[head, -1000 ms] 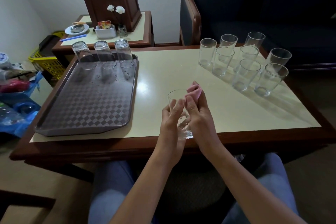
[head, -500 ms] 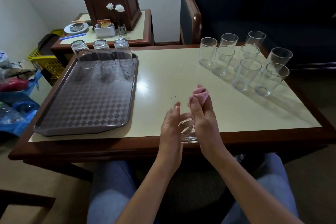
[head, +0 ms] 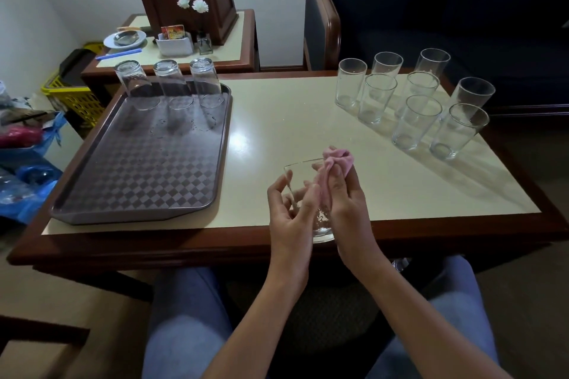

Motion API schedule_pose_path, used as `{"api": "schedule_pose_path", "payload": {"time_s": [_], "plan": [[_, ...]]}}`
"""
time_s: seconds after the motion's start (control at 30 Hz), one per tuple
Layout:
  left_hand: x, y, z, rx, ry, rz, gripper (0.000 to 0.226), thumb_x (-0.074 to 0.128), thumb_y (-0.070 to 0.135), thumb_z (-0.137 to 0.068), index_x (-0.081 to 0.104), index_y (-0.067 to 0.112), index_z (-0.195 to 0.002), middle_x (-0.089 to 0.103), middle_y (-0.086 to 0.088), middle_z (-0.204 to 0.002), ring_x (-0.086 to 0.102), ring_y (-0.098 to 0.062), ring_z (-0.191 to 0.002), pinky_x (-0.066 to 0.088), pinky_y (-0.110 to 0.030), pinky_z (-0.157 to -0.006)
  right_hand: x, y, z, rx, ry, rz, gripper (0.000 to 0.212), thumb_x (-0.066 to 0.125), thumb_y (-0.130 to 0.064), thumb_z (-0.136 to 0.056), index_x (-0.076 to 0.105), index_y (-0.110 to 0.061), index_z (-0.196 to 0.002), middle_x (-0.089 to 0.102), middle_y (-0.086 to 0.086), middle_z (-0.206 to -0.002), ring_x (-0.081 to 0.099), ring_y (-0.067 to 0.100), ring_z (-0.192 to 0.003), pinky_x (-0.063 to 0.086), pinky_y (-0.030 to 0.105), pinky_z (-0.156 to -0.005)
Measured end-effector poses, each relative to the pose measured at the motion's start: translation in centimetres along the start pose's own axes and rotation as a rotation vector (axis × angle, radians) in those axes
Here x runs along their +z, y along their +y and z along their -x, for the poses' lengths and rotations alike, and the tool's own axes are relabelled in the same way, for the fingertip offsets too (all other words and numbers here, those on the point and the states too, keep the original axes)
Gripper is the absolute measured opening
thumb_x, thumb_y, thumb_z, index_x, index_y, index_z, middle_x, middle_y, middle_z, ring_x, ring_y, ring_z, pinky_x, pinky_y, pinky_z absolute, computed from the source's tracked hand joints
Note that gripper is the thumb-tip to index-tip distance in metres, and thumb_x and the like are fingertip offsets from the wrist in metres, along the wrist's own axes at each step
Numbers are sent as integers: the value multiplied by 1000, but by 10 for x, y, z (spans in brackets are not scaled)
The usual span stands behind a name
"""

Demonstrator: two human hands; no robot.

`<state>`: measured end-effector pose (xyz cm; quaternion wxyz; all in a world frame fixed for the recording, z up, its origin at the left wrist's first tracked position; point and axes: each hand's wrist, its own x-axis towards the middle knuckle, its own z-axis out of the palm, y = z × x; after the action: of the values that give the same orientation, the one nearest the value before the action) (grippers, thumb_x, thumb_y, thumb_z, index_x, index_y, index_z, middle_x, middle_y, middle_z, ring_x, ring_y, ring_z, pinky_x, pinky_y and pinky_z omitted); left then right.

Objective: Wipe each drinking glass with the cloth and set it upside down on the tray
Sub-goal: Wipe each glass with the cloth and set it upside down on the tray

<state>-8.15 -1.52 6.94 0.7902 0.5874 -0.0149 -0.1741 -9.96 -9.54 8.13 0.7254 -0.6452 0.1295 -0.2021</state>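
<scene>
My left hand grips a clear drinking glass upright over the table's front edge. A bunched pink cloth is held in my right hand and pressed against the glass's rim and right side. At the left lies a brown checkered tray; three glasses stand upside down along its far edge. Several upright glasses are grouped at the table's far right.
The cream-topped table has a dark wood border. Behind it a side table carries a plate, a card holder and a small flower vase. A dark armchair stands at the back right, a yellow basket and blue bags at the left.
The pink cloth has come up along the glass to its rim, and both hands with the glass have drifted slightly right and nearer to me. The tray and other glasses are unmoved.
</scene>
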Motion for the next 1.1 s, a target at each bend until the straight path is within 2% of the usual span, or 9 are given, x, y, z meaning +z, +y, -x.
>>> {"api": "schedule_pose_path", "payload": {"time_s": [0.07,0.13,0.3,0.43,0.63,0.7,0.9,1.0,1.1], "plan": [[1,-3,-1,-20,-19,-31,87,84,55,-68,39,37,-140,63,0,-127,69,-6,-107,57,-25,-83,2,-2,-3,32,-17,1,24,43,-46,-95,55,-46,-117,72,-15,-103,72,11,-99,57,33,-88],[-2,0,-5,-53,-36,-16,97,87,64,-59,40,37,-140,61,1,-132,65,-14,-119,56,-34,-94,8,-3,5,10,-26,-7,22,43,-36,-100,53,-46,-118,72,-27,-92,71,-2,-92,55,19,-80],[-8,6,-9,-78,-86,123,114,88,73,-41,47,31,-139,70,-4,-126,69,-18,-116,48,-49,-109,10,4,23,-111,-39,17,47,53,-31,-96,49,-28,-143,57,-25,-138,53,3,-133,47,26,-108],[-7,5,-10,-62,-111,111,111,88,71,-46,44,34,-141,69,-4,-128,68,-23,-119,47,-54,-108,8,-2,6,-25,-29,7,27,50,-39,-100,58,-48,-123,62,-10,-135,59,9,-127,47,44,-110],[-11,6,-13,-60,-95,-22,100,74,81,-60,49,30,-142,65,1,-135,60,-15,-129,43,-45,-113,11,0,9,-5,-3,-111,30,52,-40,-92,58,-44,-120,70,-20,-117,63,3,-118,48,28,-103],[-11,8,-14,-71,-103,-53,86,67,77,-71,56,25,-139,63,0,-137,59,-14,-130,40,-46,-116,12,5,17,-37,36,-101,42,55,-40,-93,54,-37,-135,63,-15,-133,58,8,-128,45,35,-110],[-8,13,-9,-28,-110,-71,67,57,44,-92,37,28,-154,63,2,-134,65,-12,-120,54,-37,-103,7,12,24,-225,114,-2,54,51,14,-95,48,-8,-143,53,-14,-142,51,4,-134,46,18,-103],[-2,18,-9,-92,-108,-61,53,58,41,-97,43,30,-147,65,1,-128,72,2,-97,61,-20,-75,9,12,24,-332,125,33,51,53,4,-96,52,-22,-140,54,1,-146,49,19,-138,47,36,-109],[-2,31,-18,-216,-56,84,74,76,58,-77,56,19,-138,70,-7,-124,73,-17,-100,61,-35,-74,9,11,20,-342,49,97,31,55,-16,-99,63,-32,-125,60,0,-140,53,25,-134,49,49,-105]]}}
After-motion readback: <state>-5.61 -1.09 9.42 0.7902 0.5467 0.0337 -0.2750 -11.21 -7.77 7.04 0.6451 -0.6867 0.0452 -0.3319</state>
